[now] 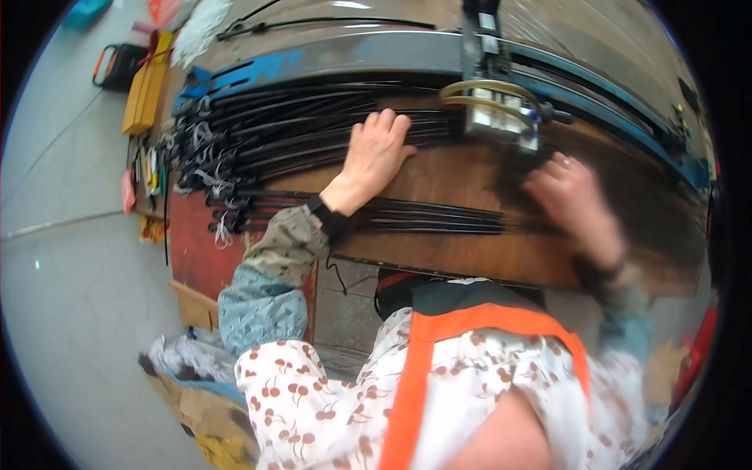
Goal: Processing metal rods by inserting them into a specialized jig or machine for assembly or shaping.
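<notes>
Long black rods (313, 125) with grey ties at their left ends lie in bundles across the wooden bench. Over these rods lies my left hand (377, 149), palm down, its thumb spread away from the fingers; no grip on a rod shows. To its right stands a metal machine head (501, 117) with yellowish hoses, and several rods run up to it. My right hand (576, 200) is just right of and below this head, smeared by motion. Its fingers look bent, and I cannot make out anything in them. A smaller bunch of rods (439, 217) lies nearer to me, its right ends short of my right hand.
A blue-grey metal rail (352, 59) spans the bench behind the rods. Dark dust covers the wooden bench top (650, 227) at the right. A yellow box (145, 94) and a black case (119, 66) stand at the far left. Bags and cardboard (196, 368) lie lower left.
</notes>
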Demonstrator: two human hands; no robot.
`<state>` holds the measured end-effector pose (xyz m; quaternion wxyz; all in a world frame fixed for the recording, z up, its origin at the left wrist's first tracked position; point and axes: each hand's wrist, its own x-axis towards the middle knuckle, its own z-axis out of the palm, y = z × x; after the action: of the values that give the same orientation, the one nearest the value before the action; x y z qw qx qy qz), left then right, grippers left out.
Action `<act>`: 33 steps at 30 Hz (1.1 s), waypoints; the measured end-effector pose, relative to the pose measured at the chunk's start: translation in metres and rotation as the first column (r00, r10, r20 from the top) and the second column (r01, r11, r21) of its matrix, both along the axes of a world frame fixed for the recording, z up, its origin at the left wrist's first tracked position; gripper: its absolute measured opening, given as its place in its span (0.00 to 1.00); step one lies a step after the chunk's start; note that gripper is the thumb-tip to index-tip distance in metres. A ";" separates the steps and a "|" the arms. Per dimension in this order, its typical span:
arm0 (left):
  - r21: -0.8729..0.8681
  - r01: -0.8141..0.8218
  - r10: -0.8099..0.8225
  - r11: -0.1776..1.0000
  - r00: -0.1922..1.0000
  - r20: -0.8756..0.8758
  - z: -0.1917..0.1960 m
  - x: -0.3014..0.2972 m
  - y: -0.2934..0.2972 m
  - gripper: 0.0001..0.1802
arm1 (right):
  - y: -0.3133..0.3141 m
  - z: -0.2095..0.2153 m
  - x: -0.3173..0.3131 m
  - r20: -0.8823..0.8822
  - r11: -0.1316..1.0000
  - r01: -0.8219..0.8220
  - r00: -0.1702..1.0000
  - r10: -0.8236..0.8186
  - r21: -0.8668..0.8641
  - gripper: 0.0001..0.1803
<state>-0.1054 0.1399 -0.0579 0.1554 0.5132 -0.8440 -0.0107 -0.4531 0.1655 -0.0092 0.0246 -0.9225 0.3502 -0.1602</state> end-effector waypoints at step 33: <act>0.118 0.278 -0.276 0.953 0.960 -0.038 0.044 -0.027 0.044 0.17 | 0.015 -0.037 0.018 0.484 0.914 0.057 0.834 -0.265 0.402 0.14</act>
<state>-0.1321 0.1841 -0.0136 0.1295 0.3981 -0.9037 -0.0892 -0.4353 0.1809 -0.0466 0.2799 -0.7872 0.4315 -0.3403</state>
